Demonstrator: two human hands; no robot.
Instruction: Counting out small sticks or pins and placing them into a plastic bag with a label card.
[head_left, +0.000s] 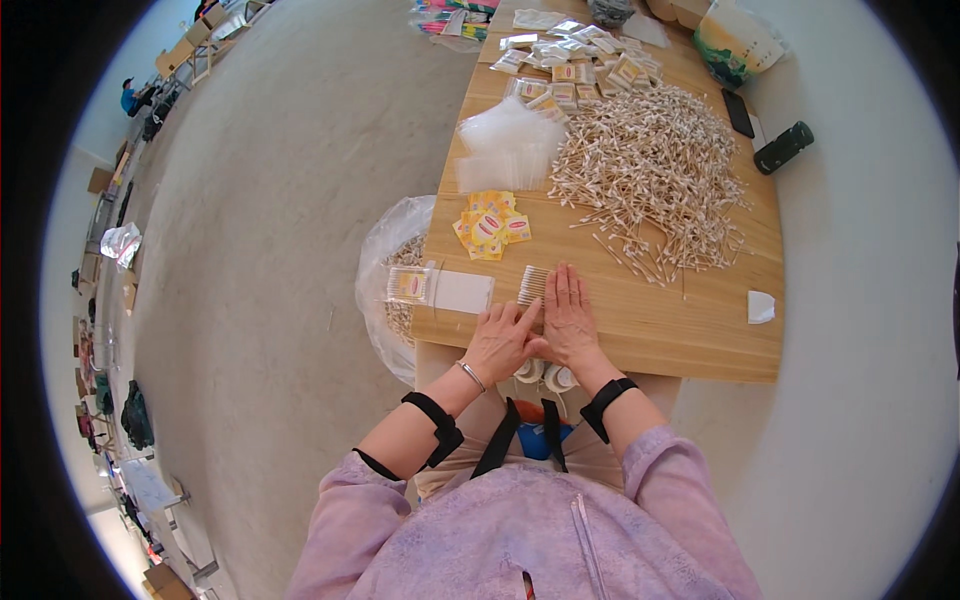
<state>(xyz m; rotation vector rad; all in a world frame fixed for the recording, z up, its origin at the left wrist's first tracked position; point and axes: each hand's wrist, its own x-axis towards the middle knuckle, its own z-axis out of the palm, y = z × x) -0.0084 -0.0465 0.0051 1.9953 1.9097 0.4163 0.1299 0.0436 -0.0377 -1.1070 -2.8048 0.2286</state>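
A short row of cotton swabs [532, 284] lies side by side on the table near its front edge. My right hand [569, 318] rests flat along the row's right side, fingers straight and together. My left hand [500, 342] is at the row's lower end, its index finger stretched toward the swabs and its thumb near my right hand. Neither hand visibly grips anything. Left of them lies a blank white card [464, 293], beside a clear packet of swabs [408, 285] with a yellow label at the table's left edge. Yellow printed cards [488, 226] are piled farther back.
A big heap of loose swabs [650, 175] covers the table's right side. Clear empty bags [510, 145] and filled packets [575, 80] lie behind. A plastic sack of swabs [395, 300] hangs at the left edge. A phone [738, 113] and black bottle [783, 148] are by the wall.
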